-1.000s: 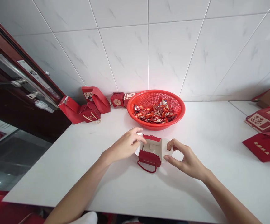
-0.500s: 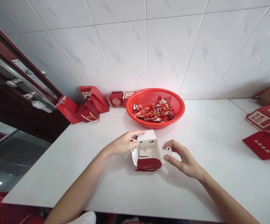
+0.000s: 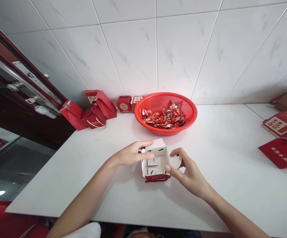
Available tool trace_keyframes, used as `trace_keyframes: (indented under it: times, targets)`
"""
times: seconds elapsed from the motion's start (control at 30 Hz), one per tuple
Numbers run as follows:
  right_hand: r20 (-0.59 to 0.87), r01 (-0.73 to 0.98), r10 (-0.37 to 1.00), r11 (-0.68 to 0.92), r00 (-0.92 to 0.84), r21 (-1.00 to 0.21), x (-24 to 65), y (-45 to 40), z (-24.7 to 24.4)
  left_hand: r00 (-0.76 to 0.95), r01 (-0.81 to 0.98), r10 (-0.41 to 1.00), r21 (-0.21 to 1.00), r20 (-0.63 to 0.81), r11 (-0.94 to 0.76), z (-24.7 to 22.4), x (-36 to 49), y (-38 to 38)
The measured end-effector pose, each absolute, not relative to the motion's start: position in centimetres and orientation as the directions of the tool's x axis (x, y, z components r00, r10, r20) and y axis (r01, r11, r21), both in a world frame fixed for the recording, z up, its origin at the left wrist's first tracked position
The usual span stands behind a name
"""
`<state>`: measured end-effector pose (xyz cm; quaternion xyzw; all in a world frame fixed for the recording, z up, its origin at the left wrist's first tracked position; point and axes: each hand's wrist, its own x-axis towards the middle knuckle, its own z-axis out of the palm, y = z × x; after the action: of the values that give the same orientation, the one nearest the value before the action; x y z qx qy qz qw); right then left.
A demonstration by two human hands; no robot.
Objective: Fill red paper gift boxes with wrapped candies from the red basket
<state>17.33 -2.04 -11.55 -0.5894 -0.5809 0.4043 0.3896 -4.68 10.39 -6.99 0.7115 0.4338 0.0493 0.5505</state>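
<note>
A small red box (image 3: pixel 157 162) with a white inside lies open on the white table, its flaps spread and a red cord at its near side. My left hand (image 3: pixel 134 153) holds its left side, thumb over the inner edge and fingers at the back flap. On the right side, my right hand (image 3: pixel 183 167) grips the wall and side flap, with the thumb on the rim. No sweets show in the box. Behind it stands a red plastic basket (image 3: pixel 165 132) with many red-wrapped sweets (image 3: pixel 167 117).
Several red gift boxes (image 3: pixel 96 114) stand at the back left by a door with keys (image 3: pixel 44 111). Two small boxes (image 3: pixel 124 104) are left of the basket. More red packages (image 3: pixel 281 152) lie at the right edge. A tiled wall (image 3: pixel 175 49) rises behind the table (image 3: pixel 108 205).
The near wall of the box now stands more upright, showing more of the inside. My right thumb has moved left onto the rim, and my left thumb reaches further over the box.
</note>
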Motion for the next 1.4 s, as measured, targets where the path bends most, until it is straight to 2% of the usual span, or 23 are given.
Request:
trace_keyframes:
  times: [0.2,0.37,0.5,0.77,0.93,1.03,1.23,1.4]
  targets:
    - [-0.09,0.308,0.983,-0.037,-0.16,-0.951,18.0,-2.2,-11.7,0.707,0.477,0.594,0.879,-0.384,0.0,-7.6,-6.3,11.2]
    - [-0.071,0.318,0.983,-0.013,-0.172,-0.948,18.2,-2.1,-12.7,0.797,0.354,0.486,0.929,-0.358,0.102,-9.2,-7.5,12.1]
    - [-0.031,0.319,0.985,0.025,-0.172,-0.947,18.1,-1.9,-13.1,0.829,0.273,0.469,0.953,-0.304,0.133,-10.1,-7.7,12.3]
    - [0.135,0.411,0.98,0.184,-0.145,-0.893,18.5,-2.8,-13.8,0.793,0.316,0.553,0.949,-0.255,-0.016,-9.1,-7.4,10.0]
    - [0.304,0.505,0.94,0.339,-0.152,-0.794,18.7,-3.3,-14.5,0.785,0.363,0.605,0.892,-0.137,-0.268,-7.7,-6.9,8.6]
    - [0.359,0.539,0.922,0.377,-0.143,-0.753,18.7,-3.4,-14.8,0.787,0.385,0.611,0.844,-0.088,-0.374,-7.4,-6.5,8.4]
    - [0.345,0.56,0.929,0.357,-0.132,-0.747,18.5,-3.5,-14.0,0.795,0.347,0.603,0.86,-0.059,-0.374,-8.0,-6.3,8.8]
    - [0.241,0.581,0.97,0.208,-0.021,-0.787,17.9,-3.4,-13.1,0.802,0.342,0.596,0.847,-0.038,-0.406,-8.2,-5.7,8.8]
